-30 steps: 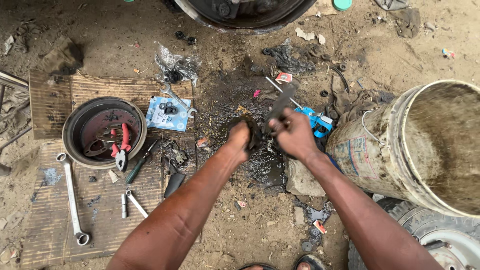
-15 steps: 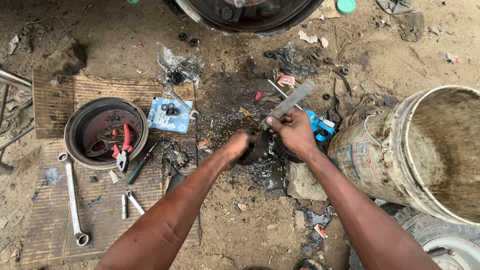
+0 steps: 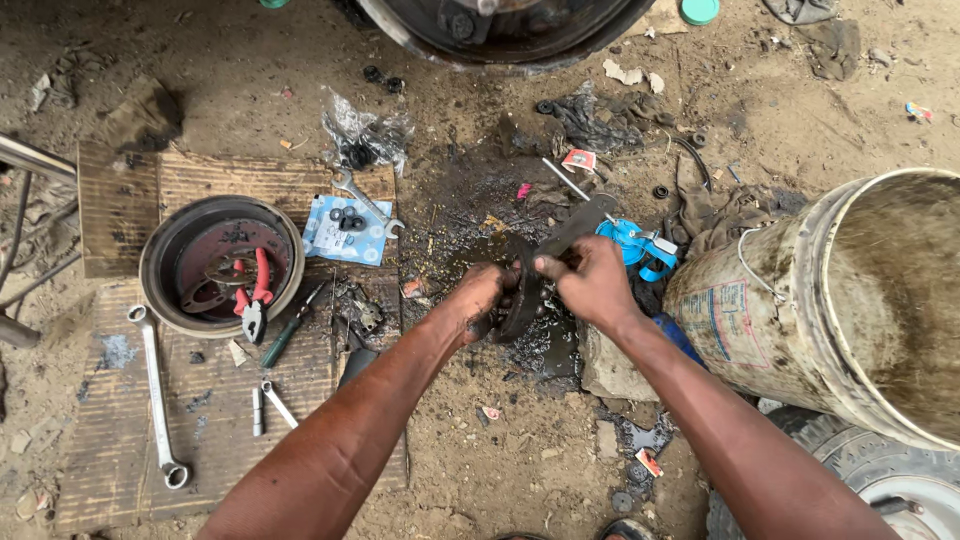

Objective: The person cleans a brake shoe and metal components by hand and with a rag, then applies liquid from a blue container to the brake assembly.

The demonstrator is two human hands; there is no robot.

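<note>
While both hands have drawn closer, left hand (image 3: 487, 300) and right hand (image 3: 592, 283) now pinch the dark curved metal part (image 3: 545, 262) tilted over the oily ground (image 3: 470, 200).

Brake drum (image 3: 222, 262) on cardboard mat (image 3: 120, 200), red-handled pliers (image 3: 256, 296) inside. Long wrench (image 3: 157, 392) beside it. Dirty bucket (image 3: 850, 300) on the far side. Green cap (image 3: 699, 10) up top.

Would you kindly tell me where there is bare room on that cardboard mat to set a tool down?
The barest patch on the brown cardboard mat lies at its near end, right of the long silver spanner. Its far left corner, behind the round dark brake drum, is bare too. It is crowded between the drum and the left hand, with pliers, screwdriver and small parts.
</note>
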